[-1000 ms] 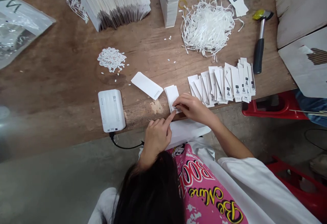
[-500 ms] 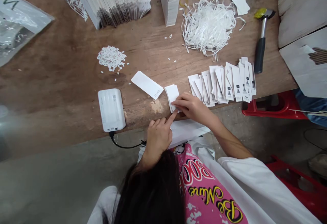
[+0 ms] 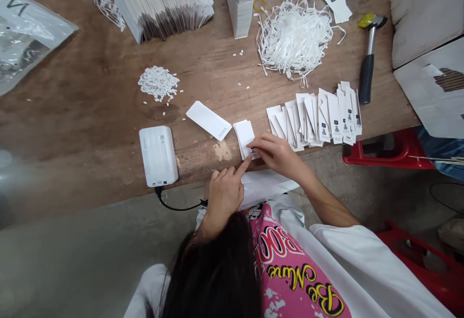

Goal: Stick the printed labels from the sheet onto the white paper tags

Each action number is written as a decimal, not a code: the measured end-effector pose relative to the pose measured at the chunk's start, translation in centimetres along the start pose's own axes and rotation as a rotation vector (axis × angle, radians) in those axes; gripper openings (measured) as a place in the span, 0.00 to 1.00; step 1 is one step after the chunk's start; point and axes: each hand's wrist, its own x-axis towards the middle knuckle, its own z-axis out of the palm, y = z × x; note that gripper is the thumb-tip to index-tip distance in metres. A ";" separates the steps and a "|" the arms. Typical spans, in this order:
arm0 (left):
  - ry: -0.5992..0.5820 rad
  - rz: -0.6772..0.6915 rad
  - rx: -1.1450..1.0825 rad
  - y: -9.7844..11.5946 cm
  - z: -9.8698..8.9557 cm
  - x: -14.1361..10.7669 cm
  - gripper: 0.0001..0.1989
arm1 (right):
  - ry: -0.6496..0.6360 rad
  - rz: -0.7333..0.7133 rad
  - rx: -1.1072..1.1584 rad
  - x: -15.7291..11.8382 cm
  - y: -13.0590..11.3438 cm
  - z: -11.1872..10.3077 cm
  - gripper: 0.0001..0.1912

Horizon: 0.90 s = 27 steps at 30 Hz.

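we best steady the small cards (image 3: 243,134), near the edge of the table (image 3: 101,91), with our left hand (image 3: 226,187), forefinger outstretched, other fingers loosely bent around nothing visible, pressing lightly with our right hand (image 3: 277,154), fingertips nearly together, whose hold we cannot tell.

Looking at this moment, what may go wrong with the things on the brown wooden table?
1. The small stack of white rectangular cards lies near the edge of the brown wooden table, with the left hand and right hand at it; a nudge might push cards off.
2. The thin black cable hangs below the edge from the white rounded plastic box; a snag could drag the box down.
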 end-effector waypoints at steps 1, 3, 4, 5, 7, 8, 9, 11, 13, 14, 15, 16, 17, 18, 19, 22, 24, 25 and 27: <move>0.003 0.003 0.001 0.0 0.0 0.0 0.34 | -0.012 0.005 0.000 0.1 0.1 0.1 0.11; 0.011 0.012 0.001 0.0 0.1 -0.1 0.33 | -0.030 0.020 0.004 0.2 0.4 0.3 0.11; 0.016 0.015 0.002 -0.1 0.2 -0.2 0.33 | -0.040 0.028 0.008 0.3 0.5 0.4 0.11; 0.020 0.019 0.004 -0.1 0.2 -0.2 0.33 | -0.051 0.035 0.009 0.3 0.6 0.5 0.11; 0.024 0.023 0.015 0.0 0.4 -0.2 0.32 | -0.076 0.042 0.007 0.3 0.7 0.5 0.11; 0.024 0.024 0.023 0.0 0.4 -0.3 0.33 | -0.088 0.042 0.005 0.3 0.7 0.5 0.11; 0.023 0.022 0.030 0.0 0.4 -0.3 0.33 | -0.097 0.038 0.002 0.3 0.8 0.5 0.11; 0.016 0.016 0.035 0.1 0.4 -0.3 0.33 | -0.110 0.026 -0.005 0.4 0.9 0.5 0.11; 0.009 0.010 0.027 0.2 0.3 -0.2 0.33 | -0.120 0.014 -0.019 0.4 1.0 0.4 0.11; 0.008 0.007 0.022 0.2 0.3 -0.2 0.33 | -0.127 0.008 -0.027 0.4 1.1 0.4 0.12; 0.010 0.004 0.017 0.2 0.2 -0.2 0.34 | -0.132 0.002 -0.033 0.4 1.1 0.4 0.12; 0.013 0.001 0.015 0.3 0.2 -0.2 0.34 | -0.138 -0.003 -0.038 0.5 1.1 0.3 0.12; 0.017 -0.003 0.016 0.3 0.2 -0.2 0.34 | -0.144 -0.009 -0.043 0.5 1.1 0.3 0.12; 0.019 -0.007 0.020 0.4 0.2 -0.2 0.34 | -0.150 -0.015 -0.048 0.5 1.1 0.3 0.12; 0.018 -0.010 0.025 0.4 0.2 -0.2 0.34 | -0.150 -0.018 -0.056 0.5 1.1 0.3 0.12; 0.010 -0.023 0.038 0.6 0.2 -0.2 0.34 | -0.119 -0.002 -0.097 0.5 1.0 0.4 0.12; 0.006 -0.029 0.039 0.6 0.2 -0.2 0.34 | -0.085 0.014 -0.122 0.3 1.0 0.7 0.14; 0.005 -0.031 0.039 0.6 0.2 -0.2 0.34 | -0.069 0.015 -0.132 0.2 1.1 0.9 0.16; 0.003 -0.035 0.038 0.6 0.2 -0.2 0.34 | -0.035 0.003 -0.156 -0.2 1.0 1.2 0.17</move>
